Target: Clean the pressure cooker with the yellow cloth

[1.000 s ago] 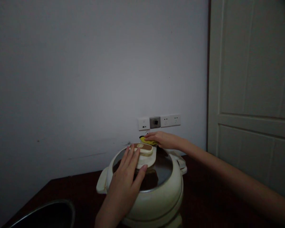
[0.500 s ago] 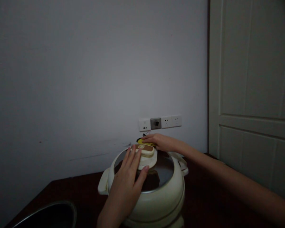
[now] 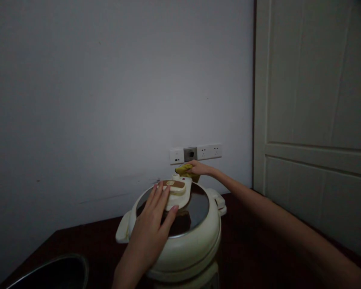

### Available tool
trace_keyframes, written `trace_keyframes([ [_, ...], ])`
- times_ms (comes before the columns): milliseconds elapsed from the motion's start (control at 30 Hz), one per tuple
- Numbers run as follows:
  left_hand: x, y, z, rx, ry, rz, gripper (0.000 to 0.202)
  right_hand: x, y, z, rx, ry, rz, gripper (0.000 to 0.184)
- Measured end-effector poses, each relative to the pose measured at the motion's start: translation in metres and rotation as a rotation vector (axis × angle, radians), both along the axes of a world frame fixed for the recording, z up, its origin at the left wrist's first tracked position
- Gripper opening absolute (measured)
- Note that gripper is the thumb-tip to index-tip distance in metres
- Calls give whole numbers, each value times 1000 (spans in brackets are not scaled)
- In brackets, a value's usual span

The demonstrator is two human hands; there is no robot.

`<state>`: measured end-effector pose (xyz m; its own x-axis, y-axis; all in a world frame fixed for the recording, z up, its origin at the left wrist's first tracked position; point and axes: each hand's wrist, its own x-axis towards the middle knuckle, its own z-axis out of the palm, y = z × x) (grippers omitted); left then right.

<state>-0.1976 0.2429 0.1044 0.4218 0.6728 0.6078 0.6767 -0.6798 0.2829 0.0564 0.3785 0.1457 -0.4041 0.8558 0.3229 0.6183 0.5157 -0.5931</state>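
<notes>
A cream electric pressure cooker (image 3: 183,253) stands on the table, topped by a dark, shiny metal lid (image 3: 195,208) with a cream and brown handle (image 3: 176,190). My left hand (image 3: 149,224) lies on the lid, fingers spread, its fingertips against the handle's left side. My right hand (image 3: 199,168) reaches past the lid's far edge and presses on a yellow cloth (image 3: 183,169). Part of the cloth is hidden under my fingers.
The cooker stands on a dark wooden table (image 3: 78,245), with a steel bowl (image 3: 51,277) at its near left corner. A wall socket panel (image 3: 195,153) sits just behind the cooker. A white panelled door (image 3: 307,120) stands to the right.
The whole view has shifted, so the scene sits further left. My right hand and the yellow cloth have moved further back behind the lid. My left hand stays on the lid.
</notes>
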Motion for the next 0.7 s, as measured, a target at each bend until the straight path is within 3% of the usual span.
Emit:
trace_keyframes([
  [100,0,1,-1,0,1,5,57,-14,16,-17,-104,86,4,24],
  [233,-1,2,-2,13,-14,-10,57,-5,2,-24,-146,173,5,24],
  [367,0,1,-1,15,-40,-16,55,10,-38,-20,-102,196,14,23],
  [500,2,-3,2,-15,-56,-25,57,4,-87,-22,33,121,-44,24],
  [600,2,-4,4,-32,-82,-43,57,-9,-122,-34,150,46,-100,29],
  [700,1,-5,4,-49,-134,-63,54,-23,-153,-57,349,87,-209,41],
])
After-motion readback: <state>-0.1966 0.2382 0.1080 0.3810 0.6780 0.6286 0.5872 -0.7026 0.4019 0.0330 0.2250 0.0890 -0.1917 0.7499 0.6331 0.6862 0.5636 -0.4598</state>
